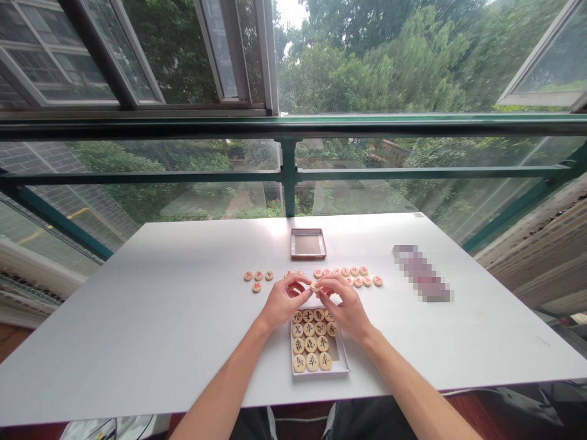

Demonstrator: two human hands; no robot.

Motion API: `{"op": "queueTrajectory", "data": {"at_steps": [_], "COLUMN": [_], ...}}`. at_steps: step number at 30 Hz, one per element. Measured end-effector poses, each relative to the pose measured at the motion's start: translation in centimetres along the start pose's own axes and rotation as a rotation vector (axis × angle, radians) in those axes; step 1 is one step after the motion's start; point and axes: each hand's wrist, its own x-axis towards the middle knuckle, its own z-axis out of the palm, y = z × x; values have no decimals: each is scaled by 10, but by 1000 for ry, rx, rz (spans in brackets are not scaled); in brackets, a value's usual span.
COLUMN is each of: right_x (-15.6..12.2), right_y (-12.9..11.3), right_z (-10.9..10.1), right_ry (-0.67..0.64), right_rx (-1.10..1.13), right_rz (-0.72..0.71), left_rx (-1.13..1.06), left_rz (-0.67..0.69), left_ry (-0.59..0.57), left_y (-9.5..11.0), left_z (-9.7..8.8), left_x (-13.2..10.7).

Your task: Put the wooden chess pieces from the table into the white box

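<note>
My left hand (286,300) and my right hand (345,302) meet at the middle of the table. Between their fingertips they pinch one round wooden Chinese chess piece (314,286), held tilted; its marking is too small to read. Just below the hands lies an open white box (338,353) with rows of pieces with black characters (310,345) inside; bare bottom shows at its right side. Pieces with red characters (354,271) lie in two rows beyond my right hand, some partly hidden by the fingers. A small group of pieces (258,275) sits beyond my left hand.
An empty-looking shallow box lid (308,244) lies farther back on the white table (174,318). At the right is a blurred-out reddish object (422,274). A green railing (288,177) and windows stand behind the table's far edge.
</note>
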Motion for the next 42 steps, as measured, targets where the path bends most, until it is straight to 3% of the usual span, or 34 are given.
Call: {"op": "queueTrajectory", "data": {"at_steps": [10,16,22,26,30,35,42], "right_x": [2,1,-38,-67,-81,-86,-92], "right_y": [-2,-9,-35,-36,-34,-41,-42], "right_z": [1,-14,-31,-32,-27,-20,-16], "right_ry": [40,99,-36,-45,-54,-71,-48], "right_rx": [28,2,-12,-21,-70,-140,-250], "right_rz": [62,88,212,361,418,402,257], "left_rx": [-15,183,396,411,420,432,441], "left_rz": [-21,12,75,56,58,67,72], "left_ry": [-15,-26,-138,-172,-177,-175,-185], "left_y": [0,1,10,13,13,12,11], "left_z": [0,2,6,7,8,7,7], "left_x": [1,-3,-9,-10,-11,-11,-11]}}
